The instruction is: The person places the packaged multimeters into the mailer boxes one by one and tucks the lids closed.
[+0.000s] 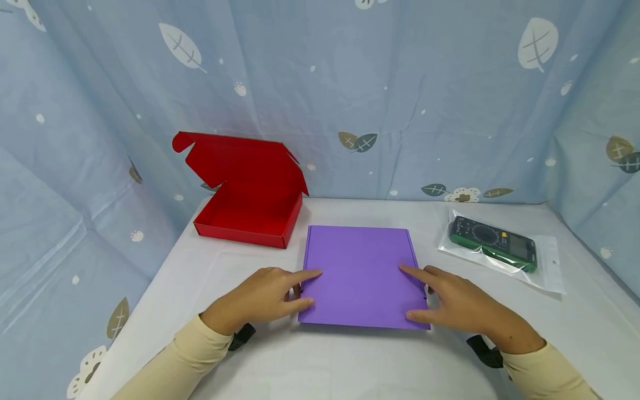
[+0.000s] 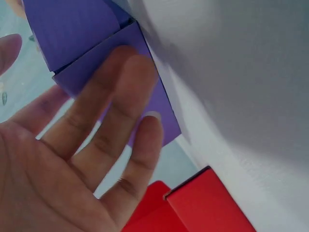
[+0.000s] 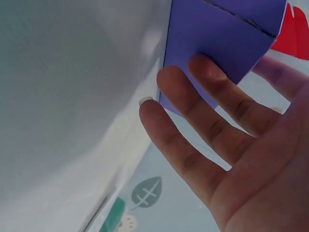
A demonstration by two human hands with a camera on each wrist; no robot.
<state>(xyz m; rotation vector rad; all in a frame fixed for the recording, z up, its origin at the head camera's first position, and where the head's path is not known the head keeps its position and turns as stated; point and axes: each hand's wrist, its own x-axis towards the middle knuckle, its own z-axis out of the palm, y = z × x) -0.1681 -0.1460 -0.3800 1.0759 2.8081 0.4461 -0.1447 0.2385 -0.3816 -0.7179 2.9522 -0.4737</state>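
A purple cardboard box (image 1: 357,278) lies with its lid down in the middle of the white table. My left hand (image 1: 267,294) is at its left side, index finger and thumb tips on the lid. In the left wrist view the other fingers (image 2: 116,106) are nearly straight beside the purple side wall (image 2: 164,118). At the opposite side, my right hand (image 1: 455,303) also touches the lid with index finger and thumb. Its remaining fingers (image 3: 207,113) extend along the box's right wall (image 3: 186,41) in the right wrist view.
Behind and left of the purple box stands a red cardboard box (image 1: 240,240) with its lid raised. A green and black multimeter (image 1: 492,241) in a clear plastic bag (image 1: 550,266) lies at the right. A blue leaf-patterned curtain (image 1: 320,83) hangs around the table (image 1: 350,366).
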